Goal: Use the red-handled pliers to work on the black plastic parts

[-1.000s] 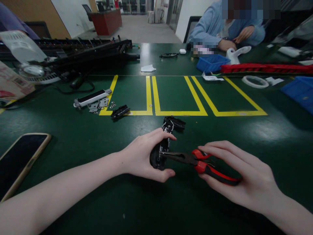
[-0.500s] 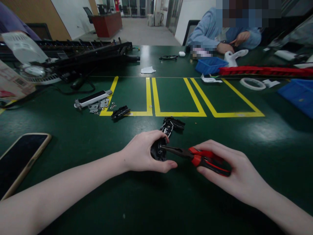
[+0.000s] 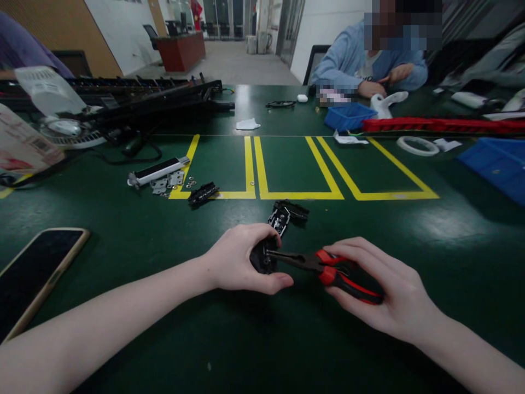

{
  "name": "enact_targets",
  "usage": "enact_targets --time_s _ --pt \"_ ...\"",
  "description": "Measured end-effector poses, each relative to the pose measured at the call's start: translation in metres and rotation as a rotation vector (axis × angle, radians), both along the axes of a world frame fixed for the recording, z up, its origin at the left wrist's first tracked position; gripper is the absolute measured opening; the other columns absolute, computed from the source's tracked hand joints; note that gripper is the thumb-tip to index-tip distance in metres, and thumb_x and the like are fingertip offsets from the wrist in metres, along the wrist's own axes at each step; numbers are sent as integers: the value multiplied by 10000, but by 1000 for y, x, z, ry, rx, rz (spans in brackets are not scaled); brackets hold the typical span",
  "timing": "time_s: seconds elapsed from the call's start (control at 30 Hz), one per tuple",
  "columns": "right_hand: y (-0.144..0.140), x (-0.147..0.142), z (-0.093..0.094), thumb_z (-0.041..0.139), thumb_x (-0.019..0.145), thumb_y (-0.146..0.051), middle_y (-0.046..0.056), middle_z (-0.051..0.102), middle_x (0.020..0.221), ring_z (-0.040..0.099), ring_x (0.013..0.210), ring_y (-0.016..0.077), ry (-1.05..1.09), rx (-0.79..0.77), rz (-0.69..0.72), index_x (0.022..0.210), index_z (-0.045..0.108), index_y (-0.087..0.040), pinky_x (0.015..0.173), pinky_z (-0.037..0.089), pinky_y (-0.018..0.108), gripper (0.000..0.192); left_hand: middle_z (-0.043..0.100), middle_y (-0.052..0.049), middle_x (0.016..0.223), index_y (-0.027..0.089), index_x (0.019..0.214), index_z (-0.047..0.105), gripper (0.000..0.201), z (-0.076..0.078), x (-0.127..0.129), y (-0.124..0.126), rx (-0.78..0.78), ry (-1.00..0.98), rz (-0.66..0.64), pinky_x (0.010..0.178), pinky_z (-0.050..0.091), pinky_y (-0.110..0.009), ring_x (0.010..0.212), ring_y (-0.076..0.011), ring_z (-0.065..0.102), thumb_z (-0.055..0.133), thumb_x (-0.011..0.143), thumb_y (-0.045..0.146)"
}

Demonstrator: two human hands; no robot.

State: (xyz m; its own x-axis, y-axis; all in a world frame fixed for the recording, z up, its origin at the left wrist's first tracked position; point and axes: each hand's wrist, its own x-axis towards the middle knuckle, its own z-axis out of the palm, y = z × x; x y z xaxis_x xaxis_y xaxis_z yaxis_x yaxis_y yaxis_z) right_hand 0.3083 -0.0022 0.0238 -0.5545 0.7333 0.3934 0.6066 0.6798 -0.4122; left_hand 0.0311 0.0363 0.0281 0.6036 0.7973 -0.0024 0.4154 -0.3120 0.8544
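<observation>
Black plastic assembly (image 3: 268,249) sits clamped in the left hand (image 3: 238,261); red-handled needle-nose pliers (image 3: 324,268), squeezed by the right hand (image 3: 381,293), have pushed their tips deeper in since a second ago.

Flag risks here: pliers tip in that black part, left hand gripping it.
Pliers tip sits close to the left hand fingertips; a slip could jab them. The black part is held only by that hand, so prying might twist it loose. Small washers lie loose nearby and could scatter.

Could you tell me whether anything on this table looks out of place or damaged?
Nothing looks damaged. Washers and plates lie loose by the yellow line, and a phone overhangs the near left edge.
</observation>
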Motion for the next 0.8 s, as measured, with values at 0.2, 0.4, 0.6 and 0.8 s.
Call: enact_targets --time_s 0.2,0.4,0.6,0.8 --pt "-2 -2 -1 672 857 -285 83 658 1115 675 965 221 -11 -2 -31 1220 557 -247 780 584 342 383 642 -26 908 174 942 633 441 -1 0 1 4 -12 -13 700 434 -303 769 -176 553 717 699 532" --pt "-2 -3 -4 607 828 -233 81 686 1143 685 1017 251 -12 3 -52 1210 565 -252 838 585 390 385 633 -23 901 172 942 628 451 -1 0 2 2 -18 -19 691 427 -304 759 -172 540 719 701 543" --pt "-4 -5 -3 626 842 -277 68 700 1050 700 885 220 36 -164 -94 1165 597 -244 738 585 343 326 632 -27 946 176 989 615 485 -2 0 3 36 -14 12 707 428 -309 796 -179 545 771 686 520" --pt "-6 -9 3 641 822 -301 67 697 1049 696 862 207 37 -370 -178 1136 617 -233 717 579 329 322 621 -23 955 180 1031 598 532 -8 2 4 84 -1 25 682 417 -306 791 -174 539 786 690 542"
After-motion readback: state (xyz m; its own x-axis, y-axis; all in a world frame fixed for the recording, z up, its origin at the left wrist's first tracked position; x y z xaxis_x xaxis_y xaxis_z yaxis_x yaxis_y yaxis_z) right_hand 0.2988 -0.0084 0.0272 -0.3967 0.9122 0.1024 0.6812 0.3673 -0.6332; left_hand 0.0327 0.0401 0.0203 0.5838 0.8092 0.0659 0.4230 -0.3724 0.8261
